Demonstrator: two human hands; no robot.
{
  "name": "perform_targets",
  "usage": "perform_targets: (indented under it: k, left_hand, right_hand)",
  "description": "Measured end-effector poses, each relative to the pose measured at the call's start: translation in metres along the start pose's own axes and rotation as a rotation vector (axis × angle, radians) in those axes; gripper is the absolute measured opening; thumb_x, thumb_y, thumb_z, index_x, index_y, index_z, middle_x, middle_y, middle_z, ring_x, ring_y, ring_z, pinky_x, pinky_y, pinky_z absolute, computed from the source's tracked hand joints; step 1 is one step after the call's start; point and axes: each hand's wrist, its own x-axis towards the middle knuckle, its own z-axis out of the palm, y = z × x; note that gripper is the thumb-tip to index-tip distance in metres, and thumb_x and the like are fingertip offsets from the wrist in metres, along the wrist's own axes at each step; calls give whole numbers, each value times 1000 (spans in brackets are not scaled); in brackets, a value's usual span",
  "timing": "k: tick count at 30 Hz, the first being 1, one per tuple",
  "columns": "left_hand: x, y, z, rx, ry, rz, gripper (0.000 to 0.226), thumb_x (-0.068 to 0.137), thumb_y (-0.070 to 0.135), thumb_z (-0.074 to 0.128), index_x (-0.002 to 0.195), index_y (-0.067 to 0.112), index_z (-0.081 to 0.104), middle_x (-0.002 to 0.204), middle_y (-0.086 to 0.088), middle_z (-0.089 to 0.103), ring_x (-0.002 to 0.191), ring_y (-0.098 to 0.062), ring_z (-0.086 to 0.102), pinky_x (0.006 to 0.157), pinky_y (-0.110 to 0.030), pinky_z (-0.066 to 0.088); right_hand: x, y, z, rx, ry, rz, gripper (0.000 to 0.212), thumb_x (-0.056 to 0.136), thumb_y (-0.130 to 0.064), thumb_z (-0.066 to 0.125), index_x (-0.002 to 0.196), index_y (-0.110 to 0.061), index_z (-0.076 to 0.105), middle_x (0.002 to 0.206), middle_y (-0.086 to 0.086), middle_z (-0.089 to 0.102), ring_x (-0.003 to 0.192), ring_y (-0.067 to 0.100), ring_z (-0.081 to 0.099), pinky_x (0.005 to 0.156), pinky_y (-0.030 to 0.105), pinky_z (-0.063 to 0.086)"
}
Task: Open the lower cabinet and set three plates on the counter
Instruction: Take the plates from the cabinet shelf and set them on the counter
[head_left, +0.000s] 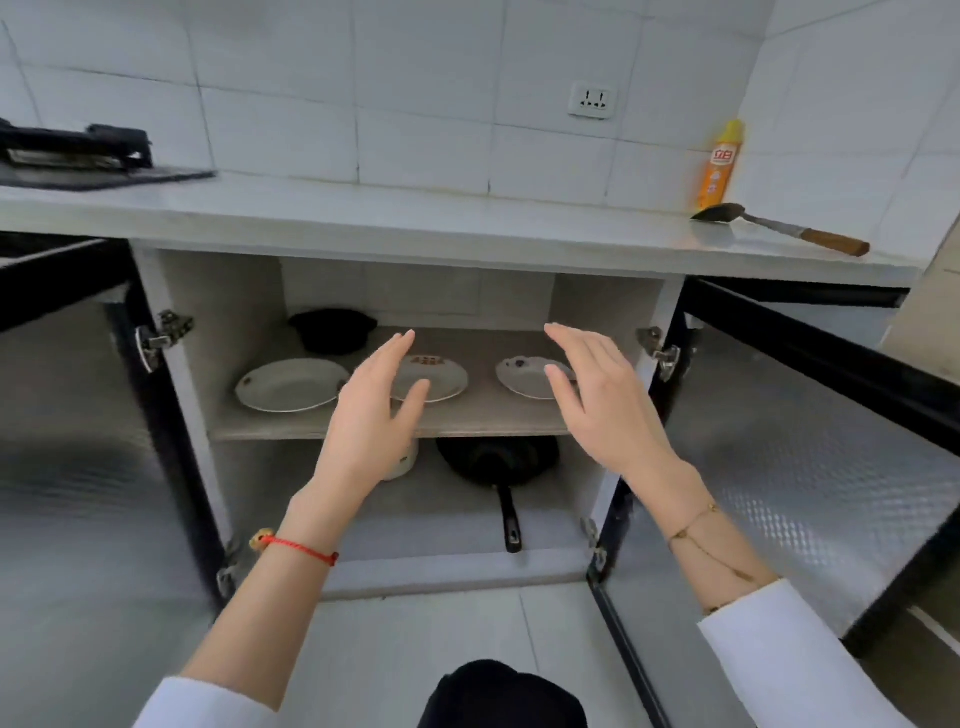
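Left hand before middle plate, right hand before right plate

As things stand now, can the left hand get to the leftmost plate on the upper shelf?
Probably yes. Both cabinet doors stand open, the left hand is open and empty in front of the shelf, and the leftmost plate lies near the shelf's front edge with nothing in front of it.

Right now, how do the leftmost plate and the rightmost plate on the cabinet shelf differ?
The leftmost plate is in full view; the rightmost plate is partly covered by the right hand. The leftmost plate looks larger and shows one small rim mark; the rightmost plate has dark marks on its far rim. Both are white and lie flat on the same shelf.
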Motion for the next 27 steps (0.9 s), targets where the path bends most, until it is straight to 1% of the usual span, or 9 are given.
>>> perform_targets:
  k: [2, 5, 8, 11, 13, 15, 17, 23, 27]
  left_hand:
    - [1, -29, -20, 44, 50, -78, 54, 96, 25, 56, 147, 21, 38, 148, 2, 46, 137, -14, 41, 111, -33, 37]
    - [5, -76, -41, 97, 106, -197, 54, 96, 23, 56, 147, 17, 39, 148, 0, 46, 137, -15, 41, 108, -22, 29]
    - [9, -120, -55, 112, 146, -336, 54, 96, 22, 56, 147, 13, 39, 148, -3, 46, 138, -17, 40, 107, -19, 26]
    - [14, -160, -58, 125, 140, -428, 54, 97, 23, 55, 147, 13, 39, 146, -7, 49, 133, -26, 47, 110, -30, 35]
    - [20, -184, -56, 127, 138, -492, 53, 96, 24, 55, 146, 13, 40, 140, -11, 55, 125, -33, 53, 108, -37, 40]
    - [29, -208, -52, 117, 130, -546, 53, 97, 25, 54, 146, 12, 40, 144, -7, 51, 132, -26, 48, 110, -30, 34]
    - [39, -231, -46, 107, 120, -602, 54, 97, 26, 54, 146, 10, 39, 148, -6, 46, 138, -20, 42, 113, -29, 31]
    - [78, -294, -28, 22, 127, -771, 55, 97, 26, 54, 146, 6, 38, 147, -11, 46, 137, -24, 43, 113, -36, 34]
    - [102, -328, -13, -37, 123, -855, 41, 95, 15, 53, 135, 4, 50, 134, -14, 57, 127, -30, 52, 107, -38, 41]
  right_hand:
    - [15, -13, 34, 81, -28, -13, 42, 101, -26, 41, 141, -12, 42, 141, 1, 50, 132, 14, 41, 110, 30, 35]
    - [40, -30, 87, 166, -95, -34, 43, 101, -27, 41, 141, -13, 42, 141, 0, 50, 133, 13, 40, 111, 26, 32]
    - [65, -44, 143, 241, -169, -24, 42, 101, -28, 40, 141, -15, 42, 142, 0, 49, 133, 13, 40, 109, 26, 31]
    - [86, -55, 198, 297, -246, -3, 42, 101, -30, 38, 141, -16, 41, 143, 0, 48, 134, 16, 39, 107, 27, 31]
    - [99, -60, 233, 338, -293, 12, 42, 101, -30, 38, 141, -16, 41, 143, 2, 47, 134, 18, 39, 105, 26, 30]
    - [113, -64, 265, 374, -332, 35, 42, 101, -29, 39, 140, -14, 41, 142, 5, 48, 132, 20, 42, 104, 27, 31]
    - [127, -68, 295, 416, -368, 66, 41, 101, -28, 39, 139, -12, 42, 138, 9, 51, 128, 24, 47, 103, 31, 36]
    - [171, -74, 369, 559, -483, 200, 38, 101, -20, 40, 137, -11, 43, 129, 18, 56, 119, 31, 53, 99, 36, 41]
    - [192, -74, 409, 540, -528, 251, 38, 101, -15, 38, 138, -9, 43, 135, 18, 52, 124, 34, 49, 101, 36, 38]
